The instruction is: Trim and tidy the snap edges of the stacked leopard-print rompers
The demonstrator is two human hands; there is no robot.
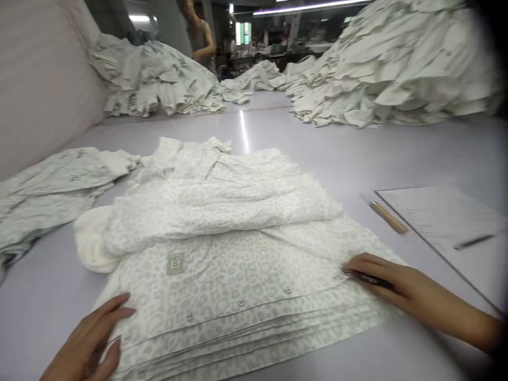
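Note:
A stack of folded white garments point(222, 286) with a grey leopard print lies on the lilac table point(246, 129) in front of me. Its top piece has a row of small buttons and a small grey label point(174, 263). My left hand point(89, 338) rests open against the stack's near left edge, holding nothing. My right hand point(381, 280) lies on the stack's right edge, its fingers closed around a slim dark tool point(367, 279). The picture does not settle what kind of tool it is.
A wooden-handled tool point(389, 218) and a sheet of clear plastic or paper point(440, 227) with a dark pen point(474, 242) lie to the right. Crumpled garments point(51, 201) lie to the left. Large white garment heaps point(397, 69) rise behind, near a standing person point(202, 39).

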